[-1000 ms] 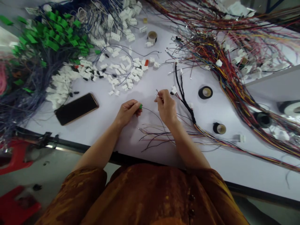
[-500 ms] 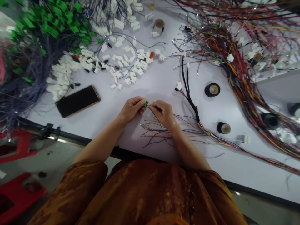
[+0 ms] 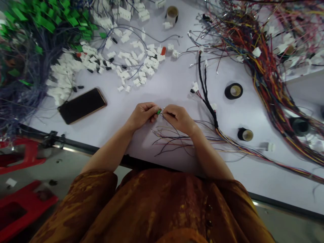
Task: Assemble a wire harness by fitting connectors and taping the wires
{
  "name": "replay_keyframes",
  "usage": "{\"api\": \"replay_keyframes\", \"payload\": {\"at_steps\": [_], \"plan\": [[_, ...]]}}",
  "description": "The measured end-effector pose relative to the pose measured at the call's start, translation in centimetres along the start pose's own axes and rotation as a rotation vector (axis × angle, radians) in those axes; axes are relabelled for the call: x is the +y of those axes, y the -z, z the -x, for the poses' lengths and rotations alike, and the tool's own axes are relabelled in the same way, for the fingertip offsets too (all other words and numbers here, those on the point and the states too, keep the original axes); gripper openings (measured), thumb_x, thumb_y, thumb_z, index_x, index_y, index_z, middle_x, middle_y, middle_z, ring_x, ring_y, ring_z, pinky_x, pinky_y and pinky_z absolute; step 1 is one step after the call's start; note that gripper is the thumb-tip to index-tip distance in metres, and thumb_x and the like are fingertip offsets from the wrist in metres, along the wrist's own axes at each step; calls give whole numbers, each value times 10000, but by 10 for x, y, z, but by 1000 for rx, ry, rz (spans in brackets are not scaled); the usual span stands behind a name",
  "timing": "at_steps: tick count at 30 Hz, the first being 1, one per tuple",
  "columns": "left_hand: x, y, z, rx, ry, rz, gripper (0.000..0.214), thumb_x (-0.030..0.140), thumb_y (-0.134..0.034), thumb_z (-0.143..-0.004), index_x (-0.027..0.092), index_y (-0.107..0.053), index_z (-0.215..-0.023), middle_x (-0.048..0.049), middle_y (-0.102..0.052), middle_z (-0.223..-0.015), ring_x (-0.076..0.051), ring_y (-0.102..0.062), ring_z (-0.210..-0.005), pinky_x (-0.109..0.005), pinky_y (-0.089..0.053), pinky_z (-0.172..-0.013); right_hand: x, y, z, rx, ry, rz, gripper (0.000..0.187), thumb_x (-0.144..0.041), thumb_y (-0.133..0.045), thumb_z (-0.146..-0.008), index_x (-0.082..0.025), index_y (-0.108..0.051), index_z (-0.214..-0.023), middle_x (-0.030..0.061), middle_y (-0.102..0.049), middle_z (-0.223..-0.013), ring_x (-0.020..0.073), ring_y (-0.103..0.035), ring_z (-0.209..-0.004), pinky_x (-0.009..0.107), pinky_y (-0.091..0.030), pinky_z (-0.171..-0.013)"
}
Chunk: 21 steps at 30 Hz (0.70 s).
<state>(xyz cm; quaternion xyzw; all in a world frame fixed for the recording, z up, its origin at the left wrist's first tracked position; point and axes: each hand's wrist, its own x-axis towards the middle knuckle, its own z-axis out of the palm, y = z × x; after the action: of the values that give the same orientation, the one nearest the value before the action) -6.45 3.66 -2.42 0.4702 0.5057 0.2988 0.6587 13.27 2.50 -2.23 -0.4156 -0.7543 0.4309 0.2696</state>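
My left hand pinches a small green connector just above the white table. Fingertip to fingertip with it, my right hand is closed on a thin dark wire whose end meets the connector. The wire runs down to a fan of loose thin wires lying on the table below my hands. These join a long harness with black wrapping to the right.
A black phone lies at the left. White connectors are scattered behind my hands, green connectors heaped far left. Tape rolls lie at the right, a big tangle of coloured wires beyond. Red stools stand below the table edge.
A second ago my right hand held the wire end up, apart from the connector. It has come left and down to meet my left hand, and both stay together now.
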Motion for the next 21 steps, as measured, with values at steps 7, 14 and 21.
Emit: {"api": "replay_keyframes", "payload": {"at_steps": [7,14,21], "plan": [[5,-5,6,-88,23,-90,242,335,-672,-848,141,-658,-705,17,-564,-516,-64,-476,-422,-186,-375,-419,-5,8,7,-94,-38,85,237,-207,-469,-949,-195,-510,-716,-10,-511,-746,119,-454,-711,259,-361,-694],[0,-5,5,-49,43,18,152,303,-681,-852,166,-625,-820,29,-576,-562,-71,-502,-442,-191,-409,-435,-4,-10,5,109,-101,81,191,-238,-520,-947,-210,-527,-758,-1,-537,-774,137,-481,-736,287,-384,-711],[-4,-10,5,31,30,92,198,283,-672,-863,185,-537,-757,31,-592,-584,-61,-503,-429,-186,-414,-427,0,-19,12,287,-37,-38,194,-223,-507,-950,-220,-519,-756,-4,-529,-732,136,-486,-697,303,-420,-696]]}}
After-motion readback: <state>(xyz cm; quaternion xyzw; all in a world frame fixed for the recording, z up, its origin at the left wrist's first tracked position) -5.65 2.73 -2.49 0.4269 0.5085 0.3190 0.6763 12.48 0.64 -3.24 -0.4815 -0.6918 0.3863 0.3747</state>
